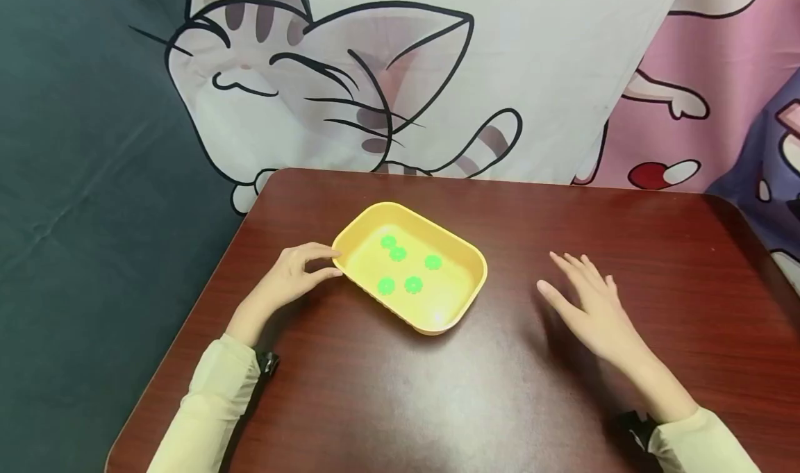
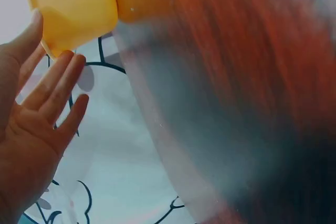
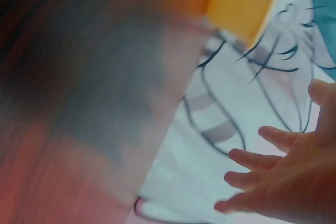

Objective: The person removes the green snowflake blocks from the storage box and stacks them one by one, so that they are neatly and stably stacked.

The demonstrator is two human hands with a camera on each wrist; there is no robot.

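A yellow rectangular plastic basin [image 1: 450, 289] sits angled on the table, with several small green scalloped discs [image 1: 414, 285] on its floor. At the basin's left corner, my left hand [image 1: 294, 275] pinches the rim, the thumb on the near side and the fingers at the far side. The left wrist view shows the thumb and fingertips at the edge of the same yellow basin [image 2: 79, 9]. To the right of the basin, apart from it, my right hand [image 1: 587, 310] hovers above the table with its fingers spread and holds nothing.
The table [image 1: 500, 403] has a dark reddish-brown, glossy wood top. Behind its far edge hangs a white cloth [image 1: 550, 77] with a cartoon cat, with a pink printed part at the right. A dark green cloth [image 1: 94, 181] hangs along the left.
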